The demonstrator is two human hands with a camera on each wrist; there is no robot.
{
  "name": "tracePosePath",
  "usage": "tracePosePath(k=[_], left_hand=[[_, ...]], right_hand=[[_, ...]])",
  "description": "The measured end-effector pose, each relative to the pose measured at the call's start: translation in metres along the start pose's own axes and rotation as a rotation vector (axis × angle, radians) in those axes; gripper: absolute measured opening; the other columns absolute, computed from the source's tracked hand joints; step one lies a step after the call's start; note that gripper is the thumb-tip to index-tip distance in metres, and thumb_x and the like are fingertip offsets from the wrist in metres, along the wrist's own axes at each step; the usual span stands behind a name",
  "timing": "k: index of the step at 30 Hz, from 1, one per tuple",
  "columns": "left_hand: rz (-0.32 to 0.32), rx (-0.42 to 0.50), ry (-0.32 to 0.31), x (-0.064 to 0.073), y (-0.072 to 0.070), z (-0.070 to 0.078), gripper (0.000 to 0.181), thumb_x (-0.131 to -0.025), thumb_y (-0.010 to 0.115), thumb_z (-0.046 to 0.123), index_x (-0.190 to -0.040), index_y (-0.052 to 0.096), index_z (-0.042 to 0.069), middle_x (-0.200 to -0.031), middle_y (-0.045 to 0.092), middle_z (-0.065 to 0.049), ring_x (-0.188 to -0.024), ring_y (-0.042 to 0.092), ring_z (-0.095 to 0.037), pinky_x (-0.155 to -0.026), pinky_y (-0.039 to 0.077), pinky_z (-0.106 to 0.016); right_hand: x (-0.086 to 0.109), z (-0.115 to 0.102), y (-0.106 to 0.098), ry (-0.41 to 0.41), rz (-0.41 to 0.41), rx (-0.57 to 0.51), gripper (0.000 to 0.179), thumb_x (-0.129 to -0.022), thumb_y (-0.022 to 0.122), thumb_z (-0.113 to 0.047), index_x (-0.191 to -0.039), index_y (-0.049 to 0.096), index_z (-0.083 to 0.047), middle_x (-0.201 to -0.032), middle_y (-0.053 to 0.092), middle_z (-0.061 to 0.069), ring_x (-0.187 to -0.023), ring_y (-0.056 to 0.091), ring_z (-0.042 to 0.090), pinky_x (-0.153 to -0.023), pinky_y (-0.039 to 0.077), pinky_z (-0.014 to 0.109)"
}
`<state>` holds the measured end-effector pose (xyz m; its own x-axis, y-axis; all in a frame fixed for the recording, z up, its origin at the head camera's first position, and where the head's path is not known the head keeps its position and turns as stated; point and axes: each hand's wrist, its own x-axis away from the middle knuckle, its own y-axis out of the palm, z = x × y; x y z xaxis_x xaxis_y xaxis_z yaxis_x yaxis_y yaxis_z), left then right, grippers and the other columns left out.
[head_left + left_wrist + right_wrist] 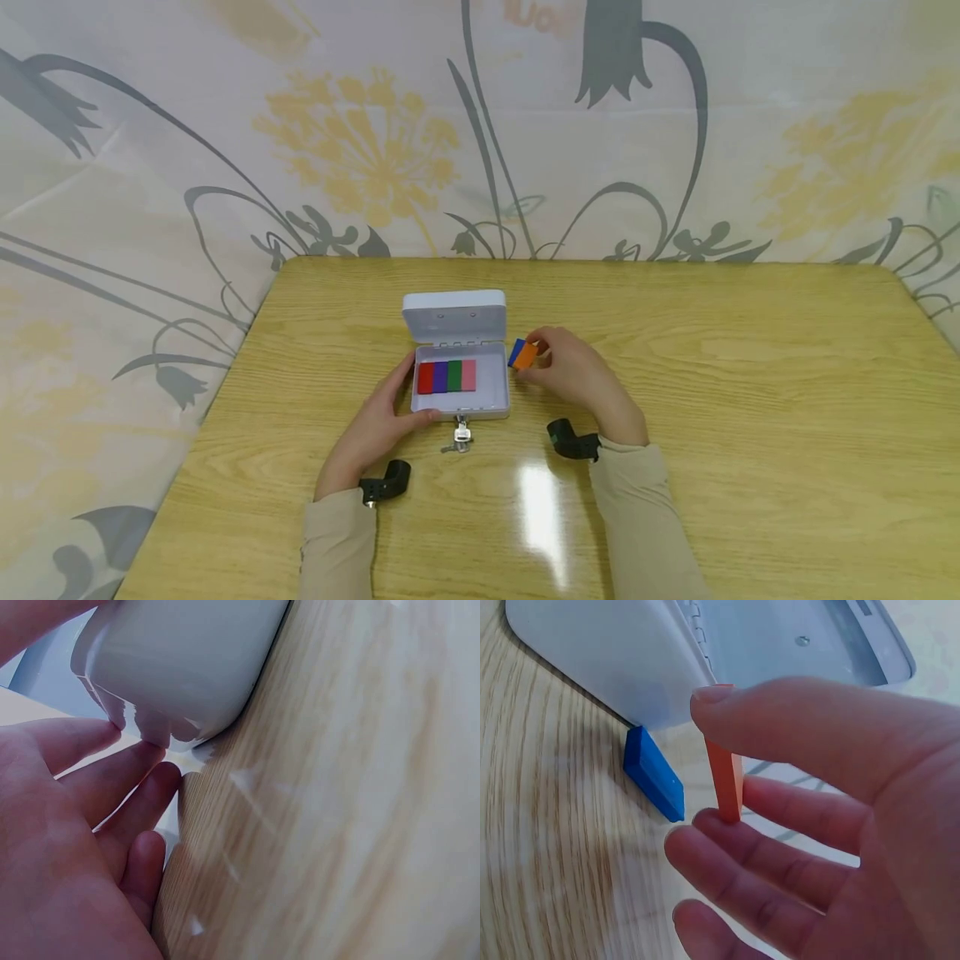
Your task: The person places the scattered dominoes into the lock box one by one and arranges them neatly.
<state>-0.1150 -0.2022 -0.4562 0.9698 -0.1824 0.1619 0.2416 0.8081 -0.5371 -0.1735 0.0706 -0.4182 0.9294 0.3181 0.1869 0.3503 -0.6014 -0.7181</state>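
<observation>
A white metal cash box (498, 392) stands with its lid (454, 321) raised. Red (426, 377), purple (440, 377), green (454, 376) and pink (468, 375) blocks lie side by side in its left part. My left hand (378, 425) holds the box at its front left corner, fingertips against the left wall and thumb on the front rim. To the right of the box, my right hand (573, 375) pinches a flat orange block (724, 776) between thumb and fingers. Beneath it, a blue block (654, 774) lies on the table close to the box wall.
Keys (461, 435) hang from the lock at the front of the box. The wooden table (750, 400) extends widely to the right. A flower-patterned sheet (525, 125) rises behind its far edge. Black camera mounts (573, 440) sit on both wrists.
</observation>
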Motion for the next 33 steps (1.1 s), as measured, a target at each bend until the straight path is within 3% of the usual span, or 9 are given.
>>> tracePosePath(k=[15, 33], left_hand=[[-0.009, 0.022, -0.004, 0.000, -0.001, 0.001, 0.092, -0.070, 0.070, 0.048, -0.142, 0.016, 0.033, -0.146, 0.018, 0.002, -0.133, 0.012, -0.026, -0.104, 0.013, -0.052], [-0.004, 0.020, -0.024, -0.001, -0.001, -0.001, 0.093, -0.069, 0.070, 0.051, -0.142, 0.015, 0.036, -0.146, 0.017, 0.004, -0.133, 0.013, -0.025, -0.104, 0.014, -0.051]], right_hand=[[-0.001, -0.004, 0.004, -0.071, -0.006, 0.042, 0.049, -0.079, 0.066, -0.024, -0.123, 0.051, -0.008, -0.109, 0.053, 0.006, -0.084, 0.050, 0.018, -0.070, 0.043, 0.030], [-0.002, -0.014, 0.012, -0.139, -0.022, 0.056, 0.050, -0.077, 0.070, -0.030, -0.119, 0.055, -0.008, -0.097, 0.056, 0.003, -0.077, 0.049, 0.016, -0.065, 0.043, 0.028]])
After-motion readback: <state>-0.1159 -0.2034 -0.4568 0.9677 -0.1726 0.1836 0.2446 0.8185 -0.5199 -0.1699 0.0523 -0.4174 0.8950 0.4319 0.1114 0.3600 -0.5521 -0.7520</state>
